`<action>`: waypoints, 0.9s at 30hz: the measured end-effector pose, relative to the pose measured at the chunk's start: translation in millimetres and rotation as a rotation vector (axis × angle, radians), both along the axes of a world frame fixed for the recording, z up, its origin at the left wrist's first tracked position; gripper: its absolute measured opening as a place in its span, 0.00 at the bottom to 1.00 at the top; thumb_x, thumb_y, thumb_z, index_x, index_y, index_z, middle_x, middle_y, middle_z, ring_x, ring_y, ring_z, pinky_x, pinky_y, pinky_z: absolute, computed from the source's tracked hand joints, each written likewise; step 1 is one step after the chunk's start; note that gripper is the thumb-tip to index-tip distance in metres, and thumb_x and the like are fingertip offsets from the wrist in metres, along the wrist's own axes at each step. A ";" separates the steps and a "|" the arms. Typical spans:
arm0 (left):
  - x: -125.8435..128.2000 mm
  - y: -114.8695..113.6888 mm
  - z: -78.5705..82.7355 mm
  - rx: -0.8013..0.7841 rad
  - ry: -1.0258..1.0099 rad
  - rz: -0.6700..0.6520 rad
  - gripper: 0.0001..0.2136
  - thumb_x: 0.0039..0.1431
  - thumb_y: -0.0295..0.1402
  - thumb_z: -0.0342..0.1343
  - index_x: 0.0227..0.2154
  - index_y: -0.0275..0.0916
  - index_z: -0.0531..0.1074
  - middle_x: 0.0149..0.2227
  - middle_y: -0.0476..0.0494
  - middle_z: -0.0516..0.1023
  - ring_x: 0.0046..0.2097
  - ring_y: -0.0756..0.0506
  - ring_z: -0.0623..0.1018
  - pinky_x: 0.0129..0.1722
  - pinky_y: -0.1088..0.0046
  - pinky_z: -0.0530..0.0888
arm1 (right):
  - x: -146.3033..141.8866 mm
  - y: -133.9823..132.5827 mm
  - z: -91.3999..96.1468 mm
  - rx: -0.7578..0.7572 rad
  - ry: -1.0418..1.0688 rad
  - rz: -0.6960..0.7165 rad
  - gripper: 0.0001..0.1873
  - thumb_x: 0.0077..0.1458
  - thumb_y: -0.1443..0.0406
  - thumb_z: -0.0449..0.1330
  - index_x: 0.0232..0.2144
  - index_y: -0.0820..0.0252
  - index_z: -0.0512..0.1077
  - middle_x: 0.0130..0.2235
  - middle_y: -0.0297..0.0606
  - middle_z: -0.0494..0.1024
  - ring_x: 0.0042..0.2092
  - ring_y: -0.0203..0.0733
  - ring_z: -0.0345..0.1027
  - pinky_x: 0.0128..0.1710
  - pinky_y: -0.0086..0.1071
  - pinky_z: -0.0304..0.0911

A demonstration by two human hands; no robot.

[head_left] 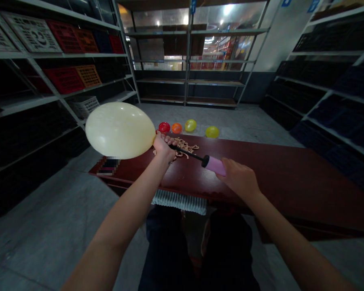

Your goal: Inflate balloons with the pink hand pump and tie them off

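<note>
Head view: a big pale yellow balloon point(120, 130) swells left of centre in the frame, its neck at the left hand point(164, 147), which is closed around the spot where balloon and pump meet; the fingers hide the exact join. From there a black rod runs to the pink part of the pump point(214, 165), right of centre, gripped by the right hand point(239, 178). From where I stand, good pumping calls for a firm pinch on the neck so no air slips out, the rod kept straight between both hands, and smooth strokes. That skin already looks tight, so I'd judge short, gentle strokes safer. Beneath lies a tan tangle point(185, 146) on the bench point(279, 165); a dragging sleeve-free wrist could disturb it. Red point(164, 127), orange point(176, 128) and two yellow-green balloons point(190, 125) show past the far edge.
</note>
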State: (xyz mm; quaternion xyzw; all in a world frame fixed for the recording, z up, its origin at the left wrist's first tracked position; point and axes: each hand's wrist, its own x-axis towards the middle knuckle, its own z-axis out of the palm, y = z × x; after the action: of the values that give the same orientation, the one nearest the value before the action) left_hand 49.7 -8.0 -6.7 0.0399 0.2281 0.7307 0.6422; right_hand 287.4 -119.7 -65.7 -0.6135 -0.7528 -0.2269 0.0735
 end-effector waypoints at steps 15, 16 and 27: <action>26.5 -12.7 -6.5 0.061 0.023 0.001 0.22 0.67 0.39 0.46 0.19 0.40 0.48 0.15 0.58 0.48 0.14 0.56 0.51 0.15 0.78 0.50 | -8.0 6.1 30.9 -0.378 0.200 -0.032 0.18 0.53 0.52 0.58 0.41 0.56 0.70 0.36 0.41 0.81 0.36 0.48 0.75 0.30 0.33 0.55; 30.3 -17.4 -6.2 0.059 0.019 -0.008 0.22 0.67 0.39 0.47 0.19 0.40 0.48 0.14 0.58 0.47 0.14 0.56 0.51 0.15 0.78 0.50 | -14.6 7.5 32.3 -0.370 0.199 -0.014 0.18 0.52 0.52 0.58 0.41 0.56 0.70 0.36 0.41 0.81 0.36 0.48 0.75 0.30 0.33 0.55; 37.2 -26.1 -14.1 -0.022 0.005 -0.058 0.20 0.67 0.37 0.46 0.19 0.40 0.49 0.15 0.57 0.48 0.14 0.56 0.51 0.15 0.78 0.50 | -59.2 0.9 27.2 -0.160 0.115 -0.018 0.15 0.58 0.55 0.56 0.42 0.59 0.66 0.39 0.43 0.80 0.34 0.47 0.75 0.28 0.33 0.56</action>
State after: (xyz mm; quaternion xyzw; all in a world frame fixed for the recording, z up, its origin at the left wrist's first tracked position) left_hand 87.0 -34.2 -20.8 0.0412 0.2363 0.7091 0.6631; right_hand 228.2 -118.8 -38.5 -0.6360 -0.7576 -0.1312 0.0654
